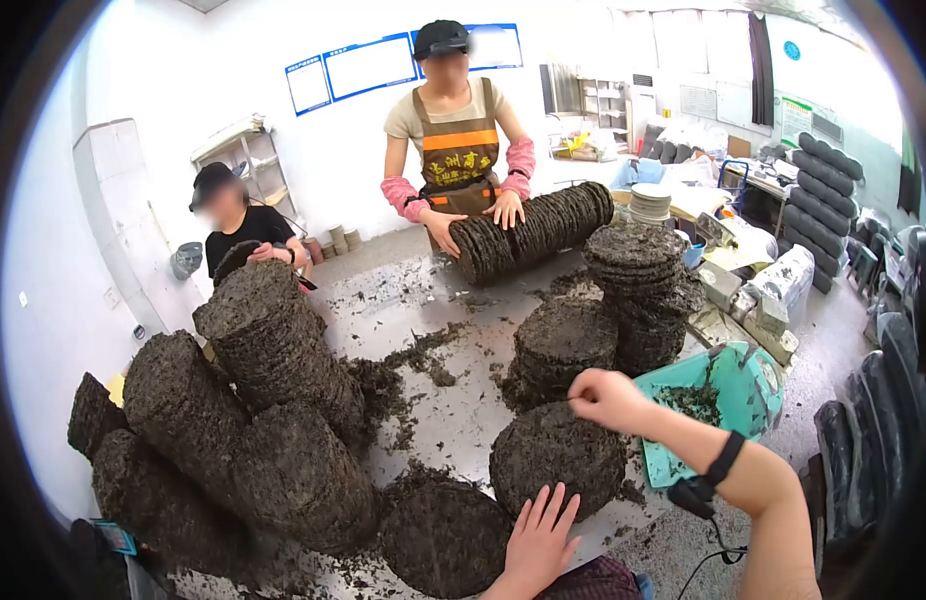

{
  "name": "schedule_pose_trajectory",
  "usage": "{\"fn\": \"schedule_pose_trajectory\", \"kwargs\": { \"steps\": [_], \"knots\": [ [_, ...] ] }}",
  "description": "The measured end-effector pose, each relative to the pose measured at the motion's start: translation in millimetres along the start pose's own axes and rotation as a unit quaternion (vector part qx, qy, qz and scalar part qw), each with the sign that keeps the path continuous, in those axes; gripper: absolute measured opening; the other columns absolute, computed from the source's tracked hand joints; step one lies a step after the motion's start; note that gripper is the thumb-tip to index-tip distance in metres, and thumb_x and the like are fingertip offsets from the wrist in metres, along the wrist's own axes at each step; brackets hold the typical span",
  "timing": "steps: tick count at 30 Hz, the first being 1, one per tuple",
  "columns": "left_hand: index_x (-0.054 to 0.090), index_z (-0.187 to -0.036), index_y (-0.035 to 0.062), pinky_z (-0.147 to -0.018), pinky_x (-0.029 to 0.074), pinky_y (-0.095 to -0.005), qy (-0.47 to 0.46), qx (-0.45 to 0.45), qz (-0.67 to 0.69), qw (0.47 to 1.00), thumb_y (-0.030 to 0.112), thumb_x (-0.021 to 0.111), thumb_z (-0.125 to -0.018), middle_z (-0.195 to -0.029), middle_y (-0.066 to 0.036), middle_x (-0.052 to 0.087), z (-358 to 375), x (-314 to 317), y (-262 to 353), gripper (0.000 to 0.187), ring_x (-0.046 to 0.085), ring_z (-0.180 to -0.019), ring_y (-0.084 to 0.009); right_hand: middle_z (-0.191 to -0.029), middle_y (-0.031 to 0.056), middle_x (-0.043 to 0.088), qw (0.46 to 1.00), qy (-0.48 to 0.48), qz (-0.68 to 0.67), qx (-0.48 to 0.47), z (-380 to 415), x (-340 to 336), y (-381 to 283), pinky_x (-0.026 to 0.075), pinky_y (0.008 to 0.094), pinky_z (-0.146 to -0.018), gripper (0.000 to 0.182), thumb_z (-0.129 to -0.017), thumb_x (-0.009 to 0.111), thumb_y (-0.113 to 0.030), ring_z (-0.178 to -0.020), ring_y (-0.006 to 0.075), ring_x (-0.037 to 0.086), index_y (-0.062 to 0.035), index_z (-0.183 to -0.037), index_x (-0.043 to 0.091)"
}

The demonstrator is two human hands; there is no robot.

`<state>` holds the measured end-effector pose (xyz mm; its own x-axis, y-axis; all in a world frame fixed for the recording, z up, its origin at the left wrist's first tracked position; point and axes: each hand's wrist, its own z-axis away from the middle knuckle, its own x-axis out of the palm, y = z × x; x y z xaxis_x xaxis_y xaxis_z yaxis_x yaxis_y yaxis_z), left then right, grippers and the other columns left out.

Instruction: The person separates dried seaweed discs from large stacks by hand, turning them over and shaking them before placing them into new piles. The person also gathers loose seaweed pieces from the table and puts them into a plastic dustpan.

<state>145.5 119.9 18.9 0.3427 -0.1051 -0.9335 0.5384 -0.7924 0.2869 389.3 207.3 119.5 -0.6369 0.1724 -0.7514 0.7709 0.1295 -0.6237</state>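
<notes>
A flat round cake of dark, flaky pressed material, looking like dried seaweed (553,462), lies at the front of the table. My left hand (541,545) rests flat on its near edge, fingers spread. At the far right edge of the same cake, my right hand (611,400) is closed with fingertips pinched together; whatever is between them is too small to make out. Another round cake (445,540) lies just left of my left hand. Behind my right hand stands a short stack of cakes (563,345).
Tall stacks of cakes (273,330) crowd the left, with another stack (643,290) at the right. A turquoise bin (758,385) holds dark scraps. Loose crumbs (423,355) litter the table. Across it, a person (458,140) holds a long roll of cakes (538,230); another person (248,225) sits left.
</notes>
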Motion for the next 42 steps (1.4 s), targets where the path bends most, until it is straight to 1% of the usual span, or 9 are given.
{"fn": "schedule_pose_trajectory", "kwargs": {
  "steps": [3, 7, 11, 14, 16, 18, 24, 35, 42],
  "knots": [
    [0.035, -0.150, 0.0164, -0.116, 0.023, -0.0472, 0.001, -0.003, 0.019, 1.000, 0.037, 0.062, -0.091, -0.155, -0.011, 0.032, -4, -4, 1, 0.068, 0.025, -0.145, -0.0314, -0.088, 0.0146, 0.070, 0.998, 0.011, 0.013, 0.054, 36, -39, 47, 0.053, 0.0406, -0.071, 0.018, -0.086, 0.063, -0.021, -0.081, 0.0316, 0.068, -0.0049, -0.093, 0.064],
    [0.046, -0.139, 0.0118, -0.113, 0.028, -0.0494, 0.117, 0.063, 0.174, 0.976, 0.022, 0.065, -0.089, -0.148, -0.016, 0.038, 10, -15, 14, 0.055, 0.033, -0.139, -0.0356, -0.089, 0.0142, 0.068, 0.892, -0.053, 0.398, 0.207, 90, -77, 121, 0.052, 0.0432, -0.073, 0.021, -0.082, 0.063, -0.011, -0.087, 0.0338, 0.066, -0.0056, -0.102, 0.062],
    [0.066, -0.116, 0.0090, -0.106, 0.038, -0.0511, 0.239, 0.092, 0.255, 0.932, 0.010, 0.059, -0.091, -0.134, -0.016, 0.055, 54, -28, 18, 0.026, 0.050, -0.127, -0.0375, -0.098, 0.0124, 0.065, 0.928, 0.092, 0.361, 0.006, 120, -76, 90, 0.049, 0.0446, -0.080, 0.024, -0.077, 0.060, -0.006, -0.096, 0.0328, 0.061, -0.0069, -0.100, 0.062],
    [0.066, -0.117, 0.0078, -0.109, 0.034, -0.0526, 0.271, -0.039, 0.195, 0.942, 0.011, 0.058, -0.093, -0.139, -0.018, 0.050, 100, -29, 3, 0.025, 0.042, -0.133, -0.0385, -0.096, 0.0110, 0.064, 0.949, 0.107, 0.238, -0.176, 124, -36, 15, 0.048, 0.0440, -0.081, 0.028, -0.070, 0.066, -0.005, -0.096, 0.0309, 0.060, -0.0085, -0.097, 0.063],
    [0.055, -0.130, 0.0056, -0.111, 0.030, -0.0516, 0.301, -0.169, 0.168, 0.923, 0.013, 0.058, -0.094, -0.147, -0.019, 0.040, 129, -30, -6, 0.037, 0.033, -0.138, -0.0395, -0.095, 0.0098, 0.066, 0.925, -0.129, 0.291, -0.206, 126, -4, -49, 0.051, 0.0448, -0.082, 0.028, -0.069, 0.069, -0.017, -0.093, 0.0313, 0.063, -0.0082, -0.096, 0.065],
    [0.035, -0.145, 0.0040, -0.113, 0.027, -0.0502, 0.318, -0.287, 0.168, 0.888, 0.013, 0.058, -0.095, -0.153, -0.020, 0.028, 158, -18, -14, 0.057, 0.025, -0.141, -0.0405, -0.126, 0.0153, 0.061, 0.909, -0.121, 0.094, -0.388, 139, 63, -45, 0.043, 0.0458, -0.104, 0.052, -0.075, 0.073, -0.030, -0.122, 0.0312, 0.055, -0.0060, -0.120, 0.062],
    [0.013, -0.153, 0.0013, -0.116, 0.019, -0.0475, 0.277, -0.461, 0.274, 0.797, 0.021, 0.061, -0.096, -0.156, -0.024, 0.013, 207, 31, -37, 0.077, 0.019, -0.143, -0.0389, -0.140, 0.0193, 0.049, 0.910, -0.147, 0.125, -0.367, 115, 148, -109, 0.040, 0.0454, -0.107, 0.070, -0.074, 0.077, -0.038, -0.131, 0.0336, 0.047, -0.0015, -0.130, 0.053],
    [0.018, -0.152, 0.0022, -0.116, 0.021, -0.0466, 0.303, -0.394, 0.343, 0.797, 0.019, 0.062, -0.095, -0.158, -0.022, 0.008, 183, 6, -31, 0.074, 0.014, -0.146, -0.0377, -0.151, 0.0225, 0.035, 0.933, -0.203, 0.047, -0.292, 108, 175, -84, 0.036, 0.0429, -0.111, 0.087, -0.078, 0.074, -0.043, -0.139, 0.0360, 0.036, 0.0014, -0.142, 0.037],
    [0.009, -0.156, 0.0082, -0.112, 0.029, -0.0469, 0.249, -0.299, 0.438, 0.811, 0.025, 0.055, -0.099, -0.160, -0.020, 0.014, 151, -50, -1, 0.076, 0.021, -0.146, -0.0340, -0.152, 0.0181, 0.035, 0.952, -0.121, -0.017, -0.281, 118, 164, -98, 0.030, 0.0459, -0.115, 0.064, -0.087, 0.059, -0.016, -0.142, 0.0310, 0.033, -0.0037, -0.145, 0.037]
  ]
}}
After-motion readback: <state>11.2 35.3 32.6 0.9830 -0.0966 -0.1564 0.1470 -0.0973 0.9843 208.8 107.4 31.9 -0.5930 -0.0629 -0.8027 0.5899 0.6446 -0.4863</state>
